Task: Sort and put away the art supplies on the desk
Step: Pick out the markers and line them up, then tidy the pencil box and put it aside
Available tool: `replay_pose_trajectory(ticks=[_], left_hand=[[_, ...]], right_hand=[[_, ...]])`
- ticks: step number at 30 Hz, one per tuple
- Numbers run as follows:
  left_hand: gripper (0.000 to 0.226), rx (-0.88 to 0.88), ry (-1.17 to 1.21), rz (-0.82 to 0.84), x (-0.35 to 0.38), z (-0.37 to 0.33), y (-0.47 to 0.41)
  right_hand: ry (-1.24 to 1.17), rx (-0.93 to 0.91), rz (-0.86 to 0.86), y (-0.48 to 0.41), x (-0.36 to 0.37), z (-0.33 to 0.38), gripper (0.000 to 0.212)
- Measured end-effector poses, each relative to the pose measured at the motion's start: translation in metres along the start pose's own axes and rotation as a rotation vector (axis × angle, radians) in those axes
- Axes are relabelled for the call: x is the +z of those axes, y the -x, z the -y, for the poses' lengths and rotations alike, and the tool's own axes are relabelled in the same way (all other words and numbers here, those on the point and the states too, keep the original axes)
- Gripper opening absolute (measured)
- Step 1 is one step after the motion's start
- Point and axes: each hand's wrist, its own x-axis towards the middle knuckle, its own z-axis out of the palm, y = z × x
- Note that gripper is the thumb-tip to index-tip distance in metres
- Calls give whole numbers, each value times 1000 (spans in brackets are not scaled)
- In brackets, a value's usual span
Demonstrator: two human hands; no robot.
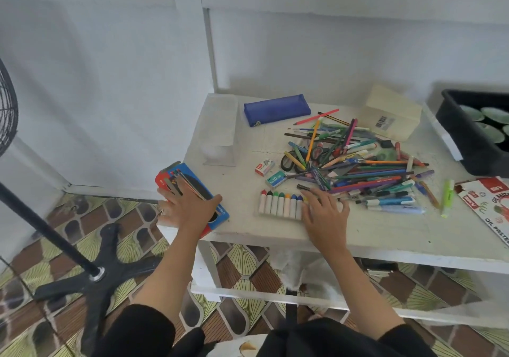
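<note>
Judging the task to be only at its beginning, with almost nothing put away yet. Seeing a big mixed heap (pixel 366 169) of pens, pencils and markers lying crossed over one another in the middle of the desk (pixel 358 235), with black-handled scissors (pixel 292 161) half buried at its left side and two small staple boxes (pixel 264 167) just beside them. Noticing a blue pencil case (pixel 276 109) lying closed behind the heap, a clear plastic container (pixel 221 128) at the back left and a cream box (pixel 391 117) at the back right, none of them appearing to be taking in any supplies. Pressing the left hand (pixel 190 205) flat, fingers straight and spread, on a red and blue pencil box (pixel 176 174) lying at the left edge of the desk and partly hanging over it; not managing to tell loose pencils from mere print in the thin lines under the fingers. Laying the right hand (pixel 322 213), fingers spread and nearly straight, over the right end of a row of crayons (pixel 278 205) near the front edge, touching it without gripping anything. Finding this row the only group looking ordered: white bodies side by side, coloured tips pointing to the back. Expecting the whole heap to be waiting for sorting by kind.
</note>
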Motion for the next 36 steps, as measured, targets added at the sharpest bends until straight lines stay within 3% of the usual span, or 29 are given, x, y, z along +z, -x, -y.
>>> replay_pose_trajectory(ticks=[6,9,12,17,24,29,36], left_hand=[[110,41,96,-73,-7,7,7],[111,177,183,-175,-12,15,8],[110,395,318,-242,-18,24,14],[104,704,516,-188,-23,18,29],[108,879,656,-92,-26,3,42],[108,960,660,-117,-29,-2,42],[116,978,613,-56,-29,-19,42]], right_hand=[[29,-58,-89,1,-3,5,32],[-23,-70,-126,-3,-10,11,29],[-262,-125,-119,-18,-22,28,30],[-718,-239,10,-55,-54,84,30],[-980,-83,184,-84,-86,122,40],[-825,-60,206,-86,-91,117,45],[-1031,120,313,-84,-103,119,13]])
